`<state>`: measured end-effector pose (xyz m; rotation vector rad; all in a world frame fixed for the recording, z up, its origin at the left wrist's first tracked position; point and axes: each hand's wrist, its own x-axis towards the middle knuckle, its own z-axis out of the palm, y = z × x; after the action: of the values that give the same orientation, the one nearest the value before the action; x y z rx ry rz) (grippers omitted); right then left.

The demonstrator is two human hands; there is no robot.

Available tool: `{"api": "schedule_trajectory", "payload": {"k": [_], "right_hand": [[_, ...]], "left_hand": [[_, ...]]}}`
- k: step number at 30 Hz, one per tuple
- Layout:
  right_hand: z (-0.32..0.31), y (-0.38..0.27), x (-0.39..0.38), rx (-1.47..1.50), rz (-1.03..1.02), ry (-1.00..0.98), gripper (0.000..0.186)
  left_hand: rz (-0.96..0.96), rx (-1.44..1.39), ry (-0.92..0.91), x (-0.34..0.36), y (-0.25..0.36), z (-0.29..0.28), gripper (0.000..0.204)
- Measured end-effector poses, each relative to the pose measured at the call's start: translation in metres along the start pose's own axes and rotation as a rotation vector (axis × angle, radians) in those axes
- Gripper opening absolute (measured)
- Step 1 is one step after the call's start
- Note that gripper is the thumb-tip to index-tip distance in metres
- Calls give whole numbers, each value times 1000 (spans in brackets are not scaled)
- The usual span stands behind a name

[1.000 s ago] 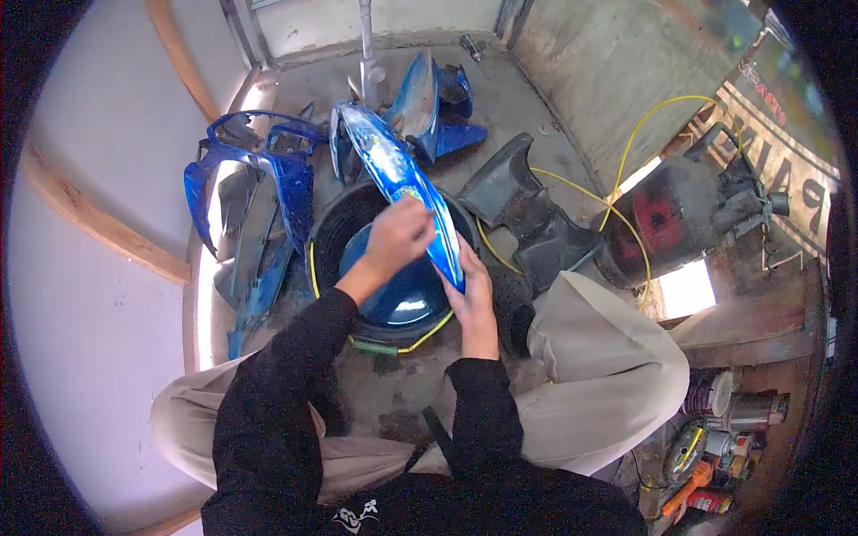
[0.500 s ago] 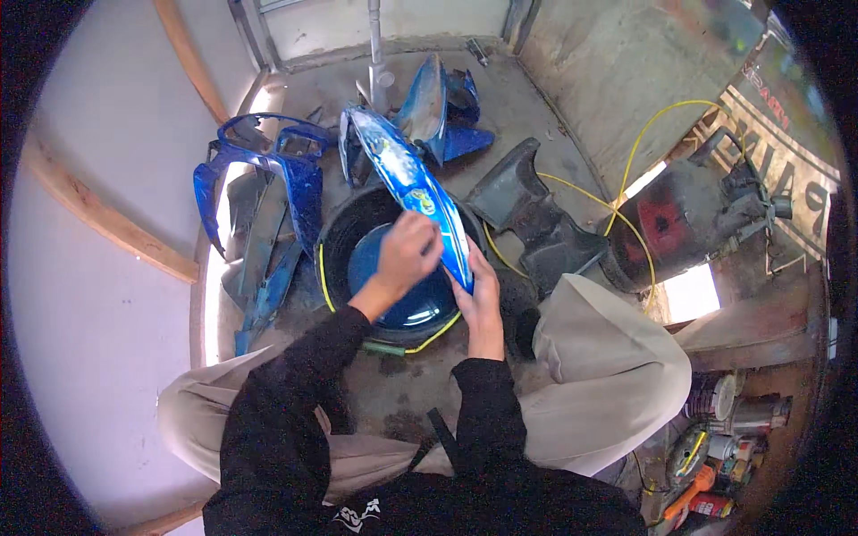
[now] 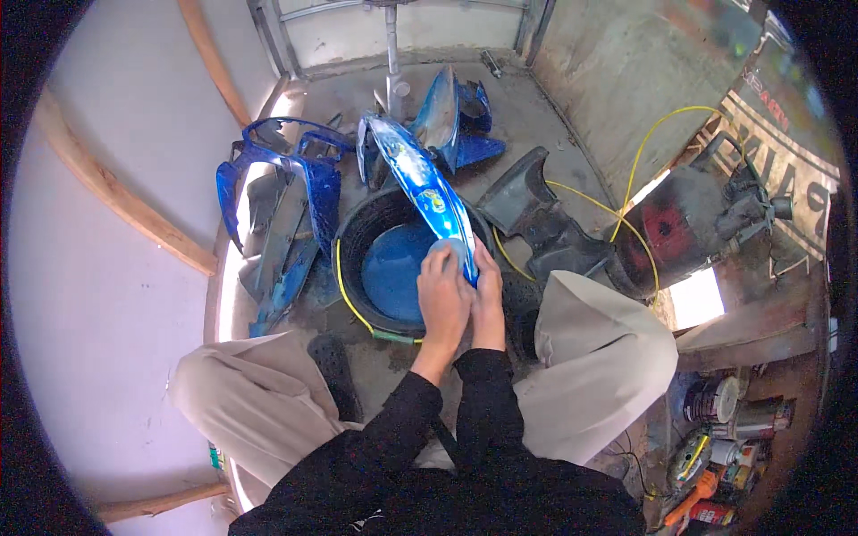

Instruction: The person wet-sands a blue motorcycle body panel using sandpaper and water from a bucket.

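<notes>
A long blue motorcycle fairing panel (image 3: 414, 168), with a whitish worn patch and a yellow-green decal, slants over a black bucket (image 3: 350, 234). My right hand (image 3: 487, 299) is closed around its near right edge. Against the panel's near end, my left hand (image 3: 443, 293) presses a small grey-blue sheet (image 3: 453, 247), perhaps sandpaper; its fingers are bent over it. Bluish water (image 3: 393, 272) fills the lower part of the bucket, whose yellow handle (image 3: 351, 302) with a green grip hangs over the near side.
More blue fairing pieces (image 3: 323, 192) lie beyond the bucket. To the right are a dark plastic part (image 3: 521, 198), a yellow hose (image 3: 636, 170) and a dark compressor tank (image 3: 670, 228). Cans (image 3: 710, 399) and an orange-handled tool (image 3: 693, 498) crowd the lower right. A white wall (image 3: 116, 259) stands left.
My left hand has slid down the panel toward its near end, beside my right hand. The whole view has shifted a little, and the panel keeps about the same slant.
</notes>
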<state>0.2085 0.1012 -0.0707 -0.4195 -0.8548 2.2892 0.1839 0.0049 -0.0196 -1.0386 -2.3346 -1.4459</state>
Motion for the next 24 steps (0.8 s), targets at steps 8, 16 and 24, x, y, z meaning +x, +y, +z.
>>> {"api": "schedule_trajectory", "payload": {"k": [8,16,24], "right_hand": [[-3,4,7,-47,2,43,49],[-30,1,14,-165,-17,9,49],[5,-5,4,-33,32,42,55]], "left_hand": [[-12,456,-171,26,-4,-2,42],[-123,258,-371,-6,30,-6,45],[-174,88,-211,52,-21,-4,47]]}}
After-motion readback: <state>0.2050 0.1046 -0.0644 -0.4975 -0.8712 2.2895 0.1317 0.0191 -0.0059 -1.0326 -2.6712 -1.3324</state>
